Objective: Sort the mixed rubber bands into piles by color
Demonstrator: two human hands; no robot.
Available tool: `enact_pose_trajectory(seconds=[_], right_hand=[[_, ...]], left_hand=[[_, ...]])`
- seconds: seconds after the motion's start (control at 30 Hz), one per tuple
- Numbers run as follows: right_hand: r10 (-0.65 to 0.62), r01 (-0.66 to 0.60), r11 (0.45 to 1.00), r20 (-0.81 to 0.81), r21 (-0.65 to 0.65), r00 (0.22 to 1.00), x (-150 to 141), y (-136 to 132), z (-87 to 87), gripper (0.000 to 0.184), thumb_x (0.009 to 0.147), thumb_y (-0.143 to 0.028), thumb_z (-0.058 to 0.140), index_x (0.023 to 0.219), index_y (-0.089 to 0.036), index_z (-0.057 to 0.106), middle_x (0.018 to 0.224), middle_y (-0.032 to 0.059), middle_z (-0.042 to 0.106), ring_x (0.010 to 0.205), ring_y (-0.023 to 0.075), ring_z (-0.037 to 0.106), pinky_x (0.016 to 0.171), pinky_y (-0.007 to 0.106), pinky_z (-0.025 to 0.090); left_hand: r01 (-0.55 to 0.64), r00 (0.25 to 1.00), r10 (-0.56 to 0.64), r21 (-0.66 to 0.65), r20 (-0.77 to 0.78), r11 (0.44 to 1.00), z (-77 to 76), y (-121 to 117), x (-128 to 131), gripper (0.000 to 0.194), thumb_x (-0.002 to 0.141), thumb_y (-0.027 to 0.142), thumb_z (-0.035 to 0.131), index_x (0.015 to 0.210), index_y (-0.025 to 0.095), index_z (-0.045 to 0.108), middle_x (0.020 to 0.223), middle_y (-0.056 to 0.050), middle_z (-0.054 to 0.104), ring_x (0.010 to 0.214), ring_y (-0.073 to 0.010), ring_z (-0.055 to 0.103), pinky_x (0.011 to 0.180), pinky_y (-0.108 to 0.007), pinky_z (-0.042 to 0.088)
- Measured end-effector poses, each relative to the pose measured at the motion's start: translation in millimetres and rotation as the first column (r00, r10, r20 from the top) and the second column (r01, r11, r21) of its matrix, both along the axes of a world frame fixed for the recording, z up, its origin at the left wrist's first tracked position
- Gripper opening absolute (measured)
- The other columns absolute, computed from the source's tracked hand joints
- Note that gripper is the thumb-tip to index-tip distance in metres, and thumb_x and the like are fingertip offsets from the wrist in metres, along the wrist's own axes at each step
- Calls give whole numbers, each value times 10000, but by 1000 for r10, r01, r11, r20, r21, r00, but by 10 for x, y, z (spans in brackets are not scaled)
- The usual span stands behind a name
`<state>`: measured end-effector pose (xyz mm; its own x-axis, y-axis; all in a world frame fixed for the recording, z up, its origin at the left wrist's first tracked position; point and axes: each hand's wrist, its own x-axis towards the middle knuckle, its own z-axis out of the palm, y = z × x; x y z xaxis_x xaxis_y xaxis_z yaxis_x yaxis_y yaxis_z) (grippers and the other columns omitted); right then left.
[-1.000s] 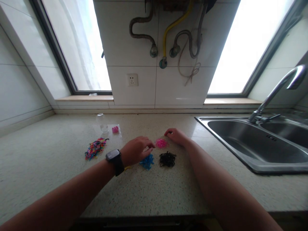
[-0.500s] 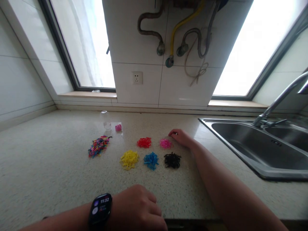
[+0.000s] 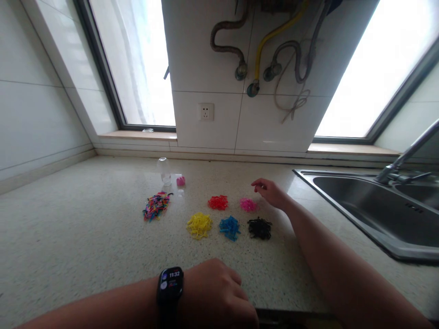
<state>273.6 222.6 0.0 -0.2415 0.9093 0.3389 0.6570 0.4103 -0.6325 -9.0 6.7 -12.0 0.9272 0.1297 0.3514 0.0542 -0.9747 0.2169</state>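
Note:
My right hand (image 3: 270, 192) is above the counter, just behind and right of a small pile of pink rubber bands (image 3: 248, 204). Its index finger is stretched out, the fingers are apart and I see nothing between them. My left hand (image 3: 219, 292) is closed low at the counter's front edge, knuckles up, a black watch (image 3: 170, 285) on its wrist; its palm is hidden. Between the hands are sorted piles of red bands (image 3: 217, 202), yellow bands (image 3: 199, 225), blue bands (image 3: 229, 228) and black bands (image 3: 259, 228). A mixed-colour pile (image 3: 156, 206) lies left.
A clear jar (image 3: 165, 172) stands behind the mixed pile, a pink lid-like piece (image 3: 180, 181) beside it. At the right a steel sink (image 3: 308, 185) with a faucet (image 3: 411, 153) is set into the speckled counter (image 3: 113, 256). Pipes and a socket (image 3: 206, 112) are on the tiled wall.
The view has shifted left, so things sit further right. My right hand's fingers, closer together near the pink pile before, are now more spread and slightly raised. My left hand stays closed.

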Motion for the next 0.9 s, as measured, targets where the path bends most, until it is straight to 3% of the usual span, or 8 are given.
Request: enact_pose_trajectory(seconds=[0.17, 0.27, 0.37, 0.47, 0.63, 0.77, 0.9], right_hand=[[181, -177, 983, -86, 48, 980, -556, -240, 352, 267, 852, -248, 509, 1028, -151, 685, 818, 46, 692, 617, 125, 535, 571, 246, 410], [325, -327, 943, 33, 63, 945, -1027, -374, 568, 257, 861, -236, 531, 1037, -156, 701, 818, 39, 697, 628, 117, 542, 588, 239, 403], [415, -429, 902, 165, 55, 895, -1498, -393, 676, 248, 859, -197, 545, 1029, -155, 720, 844, 48, 720, 691, 122, 594, 649, 238, 421], [447, -470, 882, 255, 32, 857, -1938, -308, 643, 240, 840, -179, 585, 1029, -157, 731, 913, 51, 743, 751, 126, 629, 697, 229, 431], [435, -474, 880, 442, -25, 784, -2521, -114, 420, 263, 822, -179, 609, 1047, -165, 745, 1018, 71, 761, 878, 165, 665, 759, 234, 440], [376, -392, 915, 556, -96, 741, -2788, -3, 310, 251, 822, -257, 637, 1032, -195, 760, 1055, 83, 762, 924, 194, 675, 741, 242, 442], [356, -362, 926, 563, -106, 746, -2951, 68, 263, 268, 826, -354, 664, 1005, -186, 770, 1058, 112, 760, 924, 226, 681, 722, 262, 449]], left_hand=[[3, 1000, -1, 62, -20, 998, -6, 19, -3, 107, 947, 348, 595, 955, 244, 613, 680, 51, 611, 614, -140, 485, 520, -296, 350], [1, 1000, 0, 58, -23, 998, 13, 26, -7, 126, 938, 368, 603, 969, 247, 621, 696, 50, 626, 631, -143, 503, 509, -296, 348], [3, 1000, -2, 43, -16, 999, 47, 19, -12, 144, 947, 377, 591, 976, 241, 629, 723, 48, 648, 644, -141, 518, 510, -293, 352], [13, 1000, -13, 20, -16, 1000, 76, 14, -15, 141, 947, 365, 591, 989, 239, 639, 738, 47, 663, 661, -138, 533, 534, -284, 375], [20, 999, -19, 21, -50, 1000, 94, 24, -18, 160, 973, 358, 545, 1006, 233, 638, 753, 36, 676, 702, -144, 564, 584, -280, 413], [24, 995, -21, 23, -101, 999, 121, 32, -12, 154, 958, 348, 584, 1037, 228, 638, 805, 29, 700, 747, -144, 602, 599, -281, 430], [31, 993, -29, 20, -116, 999, 147, 36, -8, 156, 950, 361, 604, 1012, 221, 632, 838, 14, 715, 760, -154, 620, 585, -297, 445]])
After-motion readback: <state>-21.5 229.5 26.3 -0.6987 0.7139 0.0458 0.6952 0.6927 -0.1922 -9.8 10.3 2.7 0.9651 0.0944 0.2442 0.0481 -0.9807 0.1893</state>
